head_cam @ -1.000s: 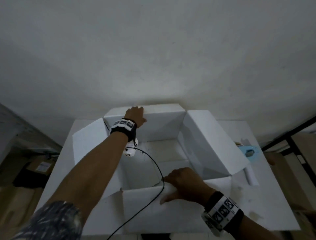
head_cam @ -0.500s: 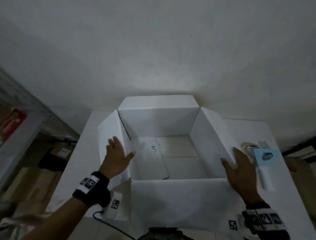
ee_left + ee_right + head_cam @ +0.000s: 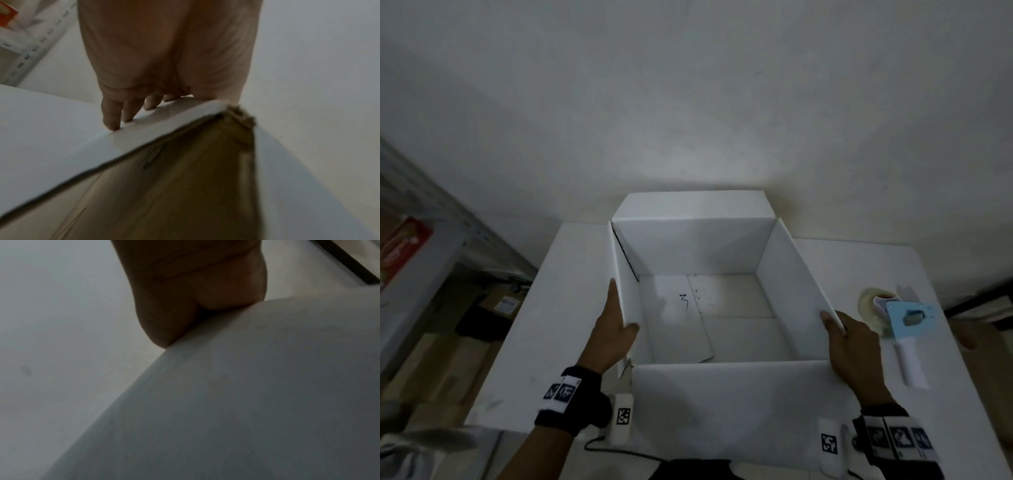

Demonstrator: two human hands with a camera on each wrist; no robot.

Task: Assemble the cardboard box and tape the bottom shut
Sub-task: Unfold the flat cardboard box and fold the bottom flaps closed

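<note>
Now, box: the white cardboard box (image 3: 698, 308) sits open on the white table (image 3: 565, 281), in the middle, between both hands.
Left hand: the left hand (image 3: 613, 329) grips the left flap (image 3: 625, 291), thumb inside, fingers (image 3: 111, 116) outside on the white card.
Right hand: the right hand (image 3: 854, 342) holds the right flap (image 3: 794, 284) near its front corner, thumb on the inner face. The wrist view is too dark to show its fingers.
Tape: the blue tape holder (image 3: 904, 322) lies on the table just to the right of the box, not touched.
Bottom: the flaps on the floor of the box look loose, and one edge lifts a bit near the front. I see no tape on them.
What could go wrong: if the box gets lifted or turned by its thin flaps, a flap may bend or tear, I think. The loose bottom flaps may also fall open.
What changed: half a second ago both hands lay flat and open on the side flaps. Now they grip the flaps, which stand up straighter.
</note>
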